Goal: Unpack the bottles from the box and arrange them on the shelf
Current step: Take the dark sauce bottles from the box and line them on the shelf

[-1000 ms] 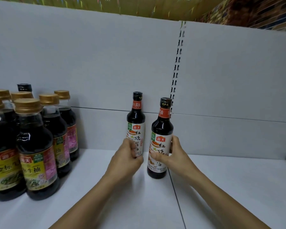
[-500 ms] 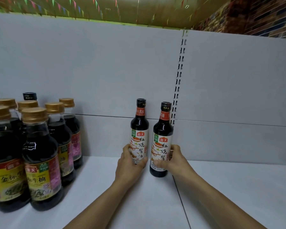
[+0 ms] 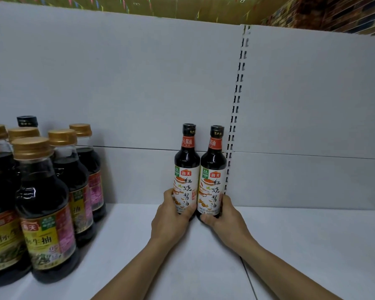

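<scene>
One wide-angle head camera faces the back panel (image 3: 139, 83) squarely and close, tilted slightly down. The shelf (image 3: 312, 245) spans 4 to 8 o'clock. The left hand (image 3: 171, 221) and right hand (image 3: 227, 219), gripping the left bottle (image 3: 186, 169) and right bottle (image 3: 212, 174), sit at centre. Gold-capped bottles (image 3: 43, 202) crowd 9 o'clock, and the ceiling (image 3: 182, 7) edges 12 o'clock.

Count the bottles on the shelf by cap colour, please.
gold-capped bottles: 6, one cut off by the left edge
black-capped bottles: 3, one held in the left hand, one in the right hand, one behind the gold group
Total: 9
</scene>
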A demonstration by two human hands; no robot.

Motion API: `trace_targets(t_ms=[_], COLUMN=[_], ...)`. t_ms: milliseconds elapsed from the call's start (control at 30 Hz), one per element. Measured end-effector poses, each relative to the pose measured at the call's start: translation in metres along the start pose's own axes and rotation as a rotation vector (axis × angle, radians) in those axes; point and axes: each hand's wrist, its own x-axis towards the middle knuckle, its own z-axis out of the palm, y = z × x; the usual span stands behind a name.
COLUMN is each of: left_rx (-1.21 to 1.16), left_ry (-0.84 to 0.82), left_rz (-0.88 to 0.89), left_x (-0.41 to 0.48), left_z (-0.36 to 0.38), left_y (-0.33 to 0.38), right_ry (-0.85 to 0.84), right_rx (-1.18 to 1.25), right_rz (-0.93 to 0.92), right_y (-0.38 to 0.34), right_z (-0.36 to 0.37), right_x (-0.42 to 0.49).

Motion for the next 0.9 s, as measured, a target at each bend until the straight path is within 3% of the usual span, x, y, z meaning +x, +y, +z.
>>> trace_targets(t_ms=[600,900], left_rx=[-0.073,0.029], left_ry=[0.016,0.233], left_rz=[0.053,0.088], left_x=[-0.002,-0.011], left_z=[0.001,0.001], left_y=[0.003,0.019], right_ry=[0.028,0.008], right_rx=[-0.088,-0.227], right_rz=[0.011,0.057], right_y=[-0.013,-0.033], right_z=[0.0,-0.001], right_x=[-0.009,-0.028])
